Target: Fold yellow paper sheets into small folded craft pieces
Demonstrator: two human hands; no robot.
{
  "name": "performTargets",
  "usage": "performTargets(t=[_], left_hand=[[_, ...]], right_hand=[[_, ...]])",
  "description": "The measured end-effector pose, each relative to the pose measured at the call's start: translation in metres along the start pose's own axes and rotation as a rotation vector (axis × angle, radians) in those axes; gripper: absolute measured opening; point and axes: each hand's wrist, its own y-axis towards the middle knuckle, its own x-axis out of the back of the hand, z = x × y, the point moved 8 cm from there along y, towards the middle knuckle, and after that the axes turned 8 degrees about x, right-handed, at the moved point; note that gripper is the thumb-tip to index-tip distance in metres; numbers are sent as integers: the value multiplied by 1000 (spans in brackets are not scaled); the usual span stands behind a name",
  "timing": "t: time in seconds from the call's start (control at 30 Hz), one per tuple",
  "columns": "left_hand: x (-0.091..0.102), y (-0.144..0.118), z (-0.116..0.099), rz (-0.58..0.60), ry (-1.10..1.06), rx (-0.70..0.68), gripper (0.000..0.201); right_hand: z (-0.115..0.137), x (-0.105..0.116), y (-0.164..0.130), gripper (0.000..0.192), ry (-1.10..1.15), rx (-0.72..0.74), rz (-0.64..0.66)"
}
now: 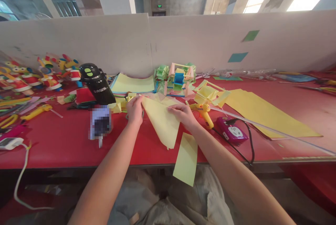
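Between my two hands a sheet of pale yellow paper point(164, 121) is held up, its lower part hanging in a curve over the red table. My left hand point(135, 111) pinches its upper left corner. On its right edge my right hand point(183, 114) grips with thumb and fingers. A second, smaller yellow paper piece point(186, 158) lies below my right wrist and sticks out past the table's front edge. Folded yellow paper point(119, 106) sits just left of my left hand. Right of my right hand lies a yellow glue gun point(203, 113).
A black bottle point(97, 84) and a blurred-out device point(100, 123) stand to the left. Behind my hands are a paper-and-stick wheel model point(180, 79) and a paper stack point(133, 84). A purple power socket point(232, 130), cables and large yellow sheets point(267, 114) lie to the right.
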Motion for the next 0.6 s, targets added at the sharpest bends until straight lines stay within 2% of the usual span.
performTargets(t=[0.1, 0.27, 0.37, 0.47, 0.53, 0.6], left_hand=[[2, -3, -1, -52, -81, 52, 20], [8, 0, -3, -82, -111, 46, 29], [8, 1, -2, -64, -142, 72, 26], [-1, 0, 5, 24, -156, 193, 31], [-12, -5, 13, 134, -99, 285, 40], [-22, -10, 19, 254, 5, 319, 44]], right_hand=[[0, 1, -1, 35, -15, 4, 0], [-1, 0, -1, 35, 12, -10, 11], [0, 3, 0, 34, -3, 22, 0], [4, 10, 3, 31, -8, 89, -71], [5, 16, 3, 31, 4, 111, -132], [6, 20, 2, 31, 18, 119, -184]])
